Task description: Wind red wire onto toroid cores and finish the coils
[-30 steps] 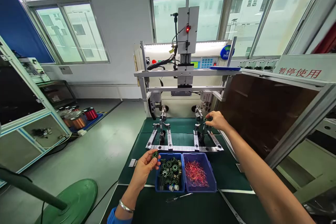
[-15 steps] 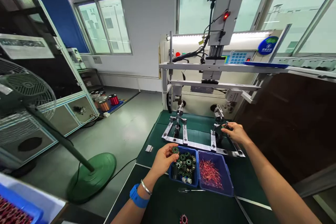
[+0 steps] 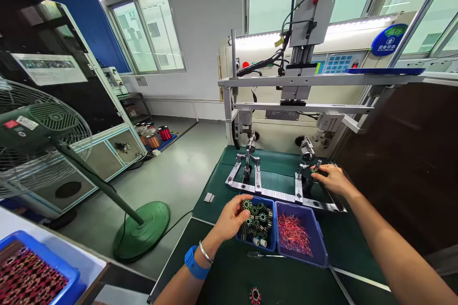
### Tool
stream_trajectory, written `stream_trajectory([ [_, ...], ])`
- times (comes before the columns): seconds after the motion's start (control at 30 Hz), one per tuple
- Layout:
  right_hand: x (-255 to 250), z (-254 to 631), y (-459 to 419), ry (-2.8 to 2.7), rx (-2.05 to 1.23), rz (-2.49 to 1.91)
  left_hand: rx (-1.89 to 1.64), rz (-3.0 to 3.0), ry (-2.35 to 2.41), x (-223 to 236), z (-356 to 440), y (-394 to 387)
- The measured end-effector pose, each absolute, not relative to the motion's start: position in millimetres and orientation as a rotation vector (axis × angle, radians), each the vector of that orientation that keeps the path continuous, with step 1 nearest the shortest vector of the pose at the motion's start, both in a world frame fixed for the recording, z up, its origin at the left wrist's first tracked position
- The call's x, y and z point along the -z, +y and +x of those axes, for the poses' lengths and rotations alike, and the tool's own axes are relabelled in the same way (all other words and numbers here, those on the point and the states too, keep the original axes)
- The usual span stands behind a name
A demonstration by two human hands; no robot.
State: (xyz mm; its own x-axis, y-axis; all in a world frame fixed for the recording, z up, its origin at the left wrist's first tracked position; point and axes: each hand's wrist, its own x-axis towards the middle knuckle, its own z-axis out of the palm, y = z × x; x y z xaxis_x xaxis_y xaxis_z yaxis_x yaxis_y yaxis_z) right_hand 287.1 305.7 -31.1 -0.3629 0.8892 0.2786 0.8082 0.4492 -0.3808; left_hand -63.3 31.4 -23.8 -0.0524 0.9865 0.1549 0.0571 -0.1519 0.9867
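My left hand (image 3: 231,219) pinches a green stator core (image 3: 246,204) between thumb and fingers, just over the left rim of a blue bin (image 3: 272,243) that holds several more green stator cores (image 3: 263,218). Out to the right, my right hand (image 3: 332,178) has its thumb and fingers closed on a small metal piece with a green edge (image 3: 316,167), partly hidden by the fingers, at the right holder of the metal fixture (image 3: 279,195). Against the first bin stands a second blue bin (image 3: 320,250) with red wire scraps (image 3: 293,233) in it.
A thin metal tool (image 3: 266,255) lies before the bins, and a red-wound stator (image 3: 255,295) sits nearer me. Behind the fixture rises a winding machine (image 3: 296,86). At left are a standing fan (image 3: 53,124) and a blue tray of wound parts (image 3: 73,276).
The view has shifted, so the bench and both hands appear slightly farther right. Both hands keep their places at the bin and the fixture, with their grips unchanged.
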Motion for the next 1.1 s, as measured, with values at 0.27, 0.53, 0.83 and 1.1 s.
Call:
stream_trajectory([
  [0.27, 32.0, 283.6, 304.9, -2.25, -0.246, -1.425, -1.376, 1.558, 1.433, -0.5, -77.2, 99.6],
  [0.53, 29.1, 280.1, 299.7, -2.225, -0.238, -1.459, -1.201, 1.881, 1.859, -55.5, -109.7, 225.0],
  [0.83, 30.2, 281.8, 298.7, -2.171, -0.257, -1.416, -0.819, 2.097, 1.93, -19.4, -123.5, 220.5],
  [1.1, 34.0, 276.7, 295.9, -2.048, -0.229, -1.483, -0.748, 2.041, 1.984, -9.1, -124.2, 223.7],
])
